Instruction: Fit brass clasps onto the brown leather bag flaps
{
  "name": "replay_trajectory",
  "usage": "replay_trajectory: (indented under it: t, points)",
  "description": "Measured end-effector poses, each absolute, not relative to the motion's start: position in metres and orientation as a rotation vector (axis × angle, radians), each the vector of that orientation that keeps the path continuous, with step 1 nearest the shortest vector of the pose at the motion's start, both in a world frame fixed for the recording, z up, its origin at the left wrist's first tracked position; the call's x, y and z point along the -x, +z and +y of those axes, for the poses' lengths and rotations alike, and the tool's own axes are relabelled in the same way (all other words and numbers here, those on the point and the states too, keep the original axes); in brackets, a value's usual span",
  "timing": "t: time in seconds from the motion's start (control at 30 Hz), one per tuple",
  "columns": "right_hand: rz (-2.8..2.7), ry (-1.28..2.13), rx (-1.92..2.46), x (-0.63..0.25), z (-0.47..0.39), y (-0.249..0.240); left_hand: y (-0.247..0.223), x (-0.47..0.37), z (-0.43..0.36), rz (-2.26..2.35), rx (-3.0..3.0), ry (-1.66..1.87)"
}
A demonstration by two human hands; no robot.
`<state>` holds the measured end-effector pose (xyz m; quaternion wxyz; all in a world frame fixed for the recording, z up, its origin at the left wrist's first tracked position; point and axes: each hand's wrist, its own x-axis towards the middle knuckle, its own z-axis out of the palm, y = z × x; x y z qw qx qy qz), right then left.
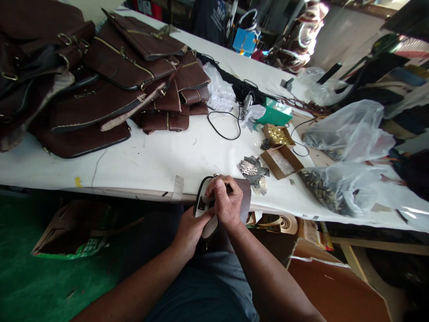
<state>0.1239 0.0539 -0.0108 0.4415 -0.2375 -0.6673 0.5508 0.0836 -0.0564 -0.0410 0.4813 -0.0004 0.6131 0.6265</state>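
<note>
At the table's front edge, above my lap, I hold a brown leather bag piece (246, 197) with a pale inner side and a black rounded edge. My left hand (192, 228) grips its near side, thumb lying across the pale face beside a small dark slot. Over the upper part of the piece, my right hand (227, 199) is closed in a fist with the thumb on top. Something dark shows between its fingers, but its kind is hidden. Just beyond my right hand lies a pile of small flat metal plates (251, 170).
Brown leather bags (134, 67) are heaped at the left of the white table (161, 154). Small cardboard boxes (283, 163), one with brass-coloured parts, stand right of centre. Plastic bags of metal parts (331, 190) lie farther right. Below are open cartons (335, 277).
</note>
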Motion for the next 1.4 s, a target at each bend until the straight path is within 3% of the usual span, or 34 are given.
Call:
replay_trajectory:
  t: [0.33,0.87,1.03,1.2,1.3,1.4]
  points:
    - [-1.533,1.457,0.39,-0.123,0.052,0.015,-0.048,-0.089,-0.055,1.545,0.011,1.517]
    - [-1.885,1.49,0.401,-0.13,0.045,0.019,-0.038,-0.086,-0.062,1.61,-0.092,1.457]
    - [-1.924,1.16,0.367,-0.105,0.057,0.046,-0.041,-0.084,-0.075,1.589,-0.16,1.364]
    - [-2.469,0.729,0.533,-0.074,0.108,0.025,-0.039,-0.081,-0.09,1.529,-0.214,1.313]
    - [-2.486,0.721,0.63,-0.099,0.118,0.018,-0.031,-0.073,-0.098,1.537,-0.32,1.186]
    - [-2.114,0.749,0.578,-0.17,0.103,0.017,-0.016,-0.057,-0.104,1.554,-0.456,1.067]
